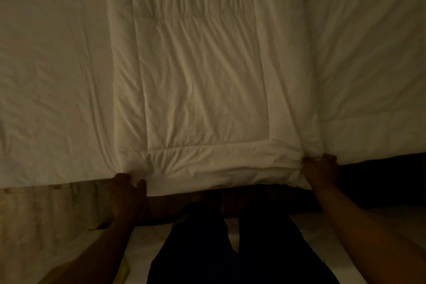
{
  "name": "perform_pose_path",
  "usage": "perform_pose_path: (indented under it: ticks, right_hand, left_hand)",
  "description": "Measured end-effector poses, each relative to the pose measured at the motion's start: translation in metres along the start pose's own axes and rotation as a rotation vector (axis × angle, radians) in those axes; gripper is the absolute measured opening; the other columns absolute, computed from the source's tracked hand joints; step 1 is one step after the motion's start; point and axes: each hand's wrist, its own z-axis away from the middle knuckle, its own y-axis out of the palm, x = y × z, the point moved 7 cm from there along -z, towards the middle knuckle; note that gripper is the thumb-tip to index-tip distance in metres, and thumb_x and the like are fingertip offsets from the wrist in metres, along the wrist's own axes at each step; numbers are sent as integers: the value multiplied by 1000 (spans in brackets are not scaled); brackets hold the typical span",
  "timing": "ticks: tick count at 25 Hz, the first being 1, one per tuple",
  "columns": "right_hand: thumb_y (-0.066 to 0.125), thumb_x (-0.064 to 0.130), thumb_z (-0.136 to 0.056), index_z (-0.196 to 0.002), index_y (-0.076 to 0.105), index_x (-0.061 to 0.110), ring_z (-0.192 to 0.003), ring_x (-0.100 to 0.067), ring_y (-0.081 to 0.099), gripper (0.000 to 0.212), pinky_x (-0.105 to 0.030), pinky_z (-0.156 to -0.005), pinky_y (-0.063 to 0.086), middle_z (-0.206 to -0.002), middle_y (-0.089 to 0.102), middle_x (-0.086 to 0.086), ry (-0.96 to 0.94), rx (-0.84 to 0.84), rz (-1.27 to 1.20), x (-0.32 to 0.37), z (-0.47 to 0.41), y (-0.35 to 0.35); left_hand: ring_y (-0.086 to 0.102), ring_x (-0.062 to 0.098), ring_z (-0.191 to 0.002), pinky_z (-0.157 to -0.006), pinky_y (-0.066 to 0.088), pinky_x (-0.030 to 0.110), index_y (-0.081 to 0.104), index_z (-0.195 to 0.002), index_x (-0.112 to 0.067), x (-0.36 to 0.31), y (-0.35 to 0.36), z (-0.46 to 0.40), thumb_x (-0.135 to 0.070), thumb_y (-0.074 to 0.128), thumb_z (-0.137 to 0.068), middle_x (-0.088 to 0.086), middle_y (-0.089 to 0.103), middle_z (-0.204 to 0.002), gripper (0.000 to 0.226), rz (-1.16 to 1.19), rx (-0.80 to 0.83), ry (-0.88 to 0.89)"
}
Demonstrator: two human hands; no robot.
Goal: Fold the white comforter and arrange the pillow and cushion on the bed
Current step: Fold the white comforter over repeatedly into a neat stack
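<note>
The white quilted comforter point(202, 80) lies on the bed as a long folded strip running away from me, with more of it spread flat to the right. My left hand point(128, 193) grips the near left corner of the strip at the bed's edge. My right hand point(320, 168) grips the bunched near right corner. Both hands have fingers curled round the fabric. No pillow or cushion is in view.
A white bed sheet point(50, 76) covers the mattress to the left of the strip. The bed's side point(46, 210) drops below the near edge. My dark trousers point(230, 249) and pale floor point(232, 228) fill the bottom. The room is dim.
</note>
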Motion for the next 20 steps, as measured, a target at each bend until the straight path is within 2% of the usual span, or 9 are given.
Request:
perform_pose_path:
  ticks: [1,3,4,6,9,12,15,18,20]
  right_hand:
    - [67,21,-83,-134,41,0,-120,-43,47,61,-45,-97,42,-137,43,-26,-111,-110,27,4,9,-3]
    - [66,14,-77,-133,43,3,-117,-41,45,62,-45,-98,39,-136,41,-23,-436,-313,95,22,32,-2]
    - [65,11,-74,-132,44,3,-117,-41,44,63,-46,-99,38,-135,41,-23,-573,-355,116,32,42,6]
    - [63,11,-71,-134,45,2,-125,-40,41,66,-48,-108,34,-138,41,-21,-774,-319,169,50,58,35]
    - [59,21,-77,-144,41,8,-139,-42,29,70,-55,-116,22,-149,36,-19,-963,-178,345,74,87,89]
    - [53,31,-86,-153,27,21,-148,-38,14,72,-57,-119,13,-160,20,-12,-979,-71,496,80,101,127]
    - [47,38,-89,-154,22,26,-149,-34,11,71,-58,-118,13,-162,14,-11,-874,-95,531,62,86,121]
    - [43,44,-88,-153,24,28,-149,-34,12,70,-62,-115,15,-162,13,-12,-778,-161,546,33,64,95]
    - [42,48,-86,-153,21,32,-149,-36,11,73,-63,-114,16,-163,9,-10,-634,-134,460,14,49,80]
  left_hand:
    - [50,43,-118,-102,39,48,51,-123,6,9,-8,-7,-27,70,-88,27,52,-126,53,51,-21,-95]
    - [52,41,-121,-111,35,49,51,-124,4,19,-10,-26,-36,68,-89,24,57,-126,56,190,45,-150]
    - [51,39,-124,-111,36,48,45,-134,0,18,-7,-34,-38,69,-88,22,54,-133,65,329,93,-186]
    - [46,36,-130,-107,40,46,31,-147,-9,2,0,-38,-48,67,-86,17,44,-146,81,528,185,-257]
    - [51,36,-124,-99,42,43,42,-142,-6,-14,5,-34,-63,56,-86,18,51,-141,82,496,225,-240]
    - [44,35,-132,-107,34,40,35,-147,-5,2,4,-14,-63,50,-89,19,43,-148,84,466,175,-239]
    - [32,34,-141,-117,21,39,20,-153,-4,17,6,-17,-58,49,-93,17,29,-156,86,383,145,-206]
    - [39,39,-135,-114,28,45,26,-148,-1,30,30,-43,-69,45,-87,24,34,-152,94,272,263,-250]
    - [41,40,-132,-114,31,48,27,-146,0,34,40,-49,-71,46,-86,27,36,-149,95,226,263,-289]
